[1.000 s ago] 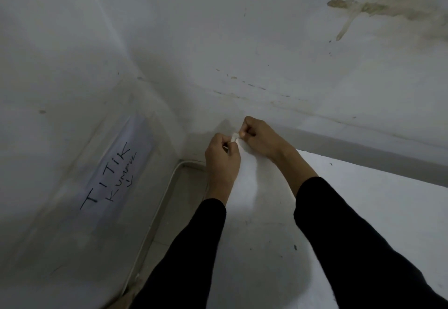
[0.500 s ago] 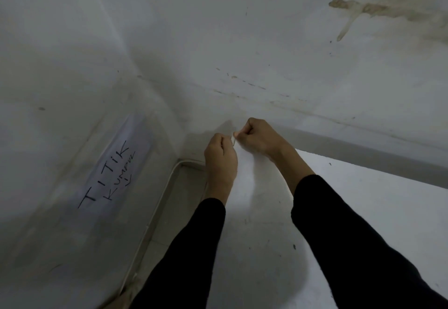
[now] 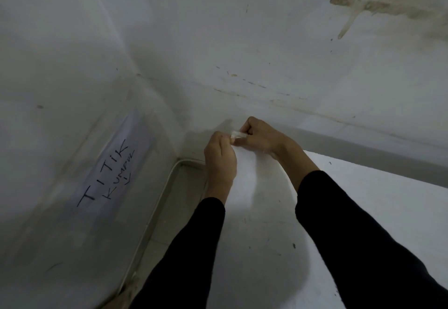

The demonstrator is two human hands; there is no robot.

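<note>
- Well, the white scrap (image 3: pixel 237 134) sits between my two fists, held up over the far corner of the table (image 3: pixel 363 211), close to where the walls meet
- My left hand (image 3: pixel 220 157) pinches its near end with curled fingers, and my right hand (image 3: pixel 261 136) pinches the far end the same way, knuckles almost touching
- I judge I'm pulling or peeling the scrap apart; it may be tape, but I cannot tell
- Next calls for a steady pull in opposite directions, without letting the thin piece slip
- The sheet (image 3: pixel 114 163) on the left wall reads "TITIK KUMPUL" in black marker, with a small arrow below
</note>
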